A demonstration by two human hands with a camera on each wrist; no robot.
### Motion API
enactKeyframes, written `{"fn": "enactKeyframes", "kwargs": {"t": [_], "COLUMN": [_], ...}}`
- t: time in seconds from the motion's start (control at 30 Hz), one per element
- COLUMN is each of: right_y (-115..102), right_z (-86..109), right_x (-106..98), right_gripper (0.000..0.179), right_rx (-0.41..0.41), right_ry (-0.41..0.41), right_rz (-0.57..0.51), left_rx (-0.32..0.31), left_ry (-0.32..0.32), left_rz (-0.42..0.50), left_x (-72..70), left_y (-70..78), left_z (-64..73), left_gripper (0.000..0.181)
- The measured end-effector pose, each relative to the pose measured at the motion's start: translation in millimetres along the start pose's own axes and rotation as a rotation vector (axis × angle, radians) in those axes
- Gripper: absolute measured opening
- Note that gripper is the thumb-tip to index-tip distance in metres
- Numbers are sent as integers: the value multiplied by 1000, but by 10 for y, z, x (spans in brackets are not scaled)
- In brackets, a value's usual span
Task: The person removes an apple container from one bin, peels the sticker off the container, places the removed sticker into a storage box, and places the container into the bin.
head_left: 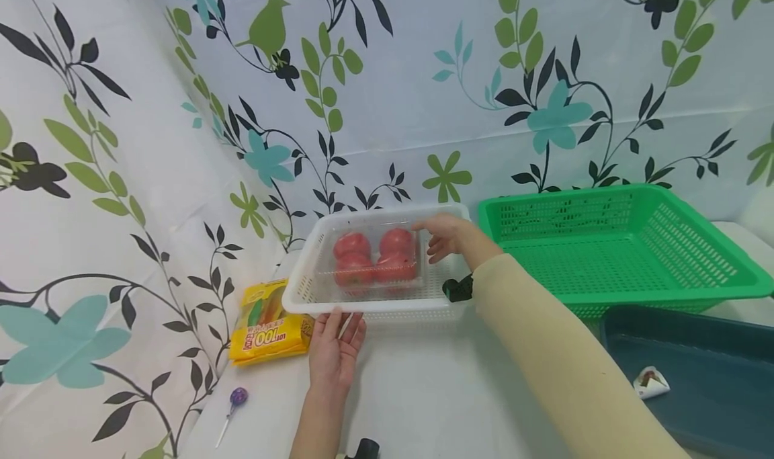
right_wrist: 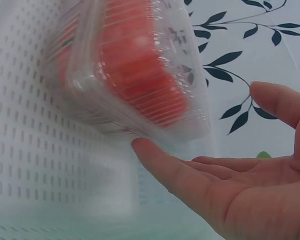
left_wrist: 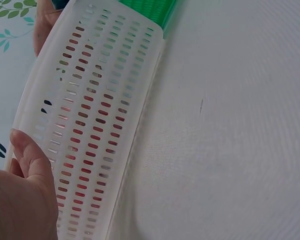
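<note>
A clear plastic box (head_left: pixel 400 285) with several red tomatoes (head_left: pixel 396 267) inside lies in a white perforated basket (head_left: pixel 375 307). At the basket's front rim is my left hand (head_left: pixel 335 353), palm showing and fingertips touching the edge. The left wrist view has that hand (left_wrist: pixel 27 195) against the slotted side wall. Over the basket's right part reaches my right hand (head_left: pixel 450 235), its fingers loosely extended beside the box. Seen from the right wrist, the right hand (right_wrist: pixel 240 185) holds nothing, and one fingertip comes right at the box's lower edge.
A yellow snack packet (head_left: pixel 269 338) lies left of the white basket, with a purple lollipop (head_left: pixel 238 397) nearer the front. To the right stand a green basket (head_left: pixel 562 264) and a dark blue tray (head_left: pixel 713 378) with a small wrapped item (head_left: pixel 650 383). Patterned cloth hangs behind.
</note>
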State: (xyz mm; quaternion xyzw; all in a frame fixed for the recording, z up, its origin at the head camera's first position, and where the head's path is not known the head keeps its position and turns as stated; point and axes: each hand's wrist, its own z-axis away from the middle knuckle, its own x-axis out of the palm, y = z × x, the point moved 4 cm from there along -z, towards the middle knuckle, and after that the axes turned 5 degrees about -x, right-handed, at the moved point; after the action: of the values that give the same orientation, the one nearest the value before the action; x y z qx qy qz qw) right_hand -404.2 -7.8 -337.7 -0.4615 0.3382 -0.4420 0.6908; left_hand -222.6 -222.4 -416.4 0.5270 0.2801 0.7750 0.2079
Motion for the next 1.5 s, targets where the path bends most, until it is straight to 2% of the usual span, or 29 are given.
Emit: {"fn": "enactKeyframes", "kwargs": {"t": [0.33, 0.57, 0.77, 0.93, 1.17, 1.5], "right_y": [-241, -469, -546, -516, -387, -66], "right_z": [151, 433, 628, 794, 1128, 1440], "right_x": [-155, -187, -181, -184, -212, -416], "right_gripper": [77, 79, 70, 63, 58, 56], "right_rx": [-24, -129, -170, -210, -281, -289], "right_ry": [21, -51, -108, -140, -206, -223], "right_rz": [-26, 4, 46, 92, 136, 139], "left_rx": [-17, -18, -14, -10, -18, -35], "left_ry": [16, -6, -12, -13, -19, -39], "left_rz": [1, 1, -2, -1, 17, -23], "left_x": [3, -8, -33, -42, -46, -36], "left_y": [-16, -4, 13, 31, 29, 7], "left_z": [-30, -41, -48, -42, -47, -57], "left_gripper": [33, 34, 36, 40, 45, 55]}}
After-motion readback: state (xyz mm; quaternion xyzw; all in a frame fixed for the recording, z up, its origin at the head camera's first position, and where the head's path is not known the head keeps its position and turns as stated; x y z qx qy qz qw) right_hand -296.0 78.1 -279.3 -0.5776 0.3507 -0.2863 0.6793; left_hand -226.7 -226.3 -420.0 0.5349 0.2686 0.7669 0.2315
